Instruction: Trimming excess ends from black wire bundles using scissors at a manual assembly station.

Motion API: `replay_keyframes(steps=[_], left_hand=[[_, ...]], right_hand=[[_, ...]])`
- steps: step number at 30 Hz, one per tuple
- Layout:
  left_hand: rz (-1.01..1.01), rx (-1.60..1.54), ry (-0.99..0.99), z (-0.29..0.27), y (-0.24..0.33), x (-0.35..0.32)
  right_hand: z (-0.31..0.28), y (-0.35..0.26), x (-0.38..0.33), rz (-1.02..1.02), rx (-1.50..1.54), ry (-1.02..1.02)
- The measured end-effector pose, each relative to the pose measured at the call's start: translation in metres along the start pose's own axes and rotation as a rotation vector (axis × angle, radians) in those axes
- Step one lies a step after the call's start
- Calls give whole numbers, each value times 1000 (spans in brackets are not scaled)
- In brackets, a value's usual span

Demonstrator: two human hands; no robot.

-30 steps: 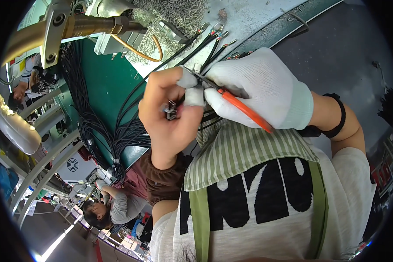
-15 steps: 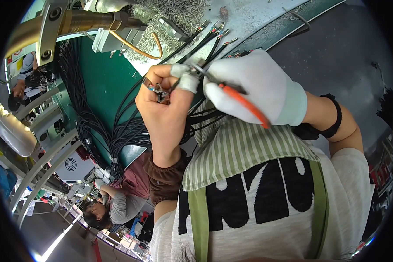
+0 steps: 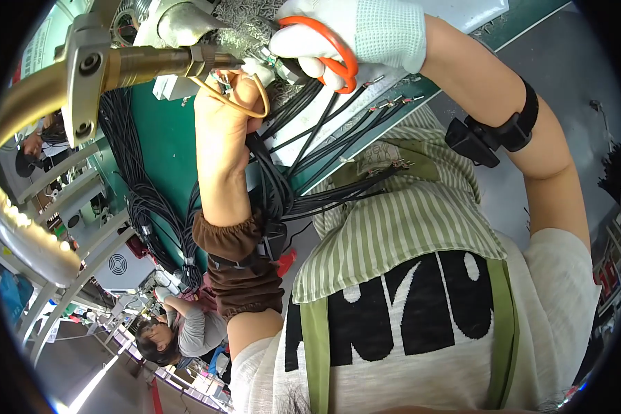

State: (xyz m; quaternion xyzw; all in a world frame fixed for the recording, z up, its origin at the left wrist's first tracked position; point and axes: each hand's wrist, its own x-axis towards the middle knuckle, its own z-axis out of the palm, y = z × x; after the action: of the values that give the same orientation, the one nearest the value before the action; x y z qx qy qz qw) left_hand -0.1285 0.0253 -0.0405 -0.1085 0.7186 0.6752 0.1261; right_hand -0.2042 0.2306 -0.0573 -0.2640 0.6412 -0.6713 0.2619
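Observation:
My left hand (image 3: pixel 221 114) has a bare palm and white finger covers. It is closed at the bench's back, partly behind a thin brass-coloured bent tube (image 3: pixel 263 103). Small coloured wire ends (image 3: pixel 222 77) show at its fingers, and black cable runs below it; the exact grip is partly hidden. White-gloved, my right hand (image 3: pixel 372 34) is closed around orange-handled pliers (image 3: pixel 350 65) just right of the left fingertips. The jaws of the pliers are hidden. Black cables (image 3: pixel 314 148) with stripped, coloured ends lie below both hands, over the bench edge and my striped apron (image 3: pixel 400 228).
A brass machine arm (image 3: pixel 152 63) reaches in from the left, close above my left hand. Small metal pieces (image 3: pixel 245 31) are heaped behind the hands. A thick black cable bundle (image 3: pixel 121 138) lies along the green bench (image 3: pixel 155 124). Another person (image 3: pixel 196 328) works at lower left.
Both hands have moved up and away from me to the metal heap, the left also leftward under the brass tube. The pliers have turned in my right hand. More cables near the apron are uncovered.

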Motion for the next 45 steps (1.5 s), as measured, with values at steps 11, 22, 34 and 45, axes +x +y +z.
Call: replay_keyframes(steps=[11,22,34,45], left_hand=[[180,299,165,14,6,-9],[185,348,142,17,10,-9],[252,169,283,15,4,-27],[71,312,-407,49,34,-76]], right_hand=[[-2,3,4,111,124,-124],[0,-4,3,163,157,-137],[3,-5,0,84,72,-140],[24,-41,-71,-379,-617,92]])
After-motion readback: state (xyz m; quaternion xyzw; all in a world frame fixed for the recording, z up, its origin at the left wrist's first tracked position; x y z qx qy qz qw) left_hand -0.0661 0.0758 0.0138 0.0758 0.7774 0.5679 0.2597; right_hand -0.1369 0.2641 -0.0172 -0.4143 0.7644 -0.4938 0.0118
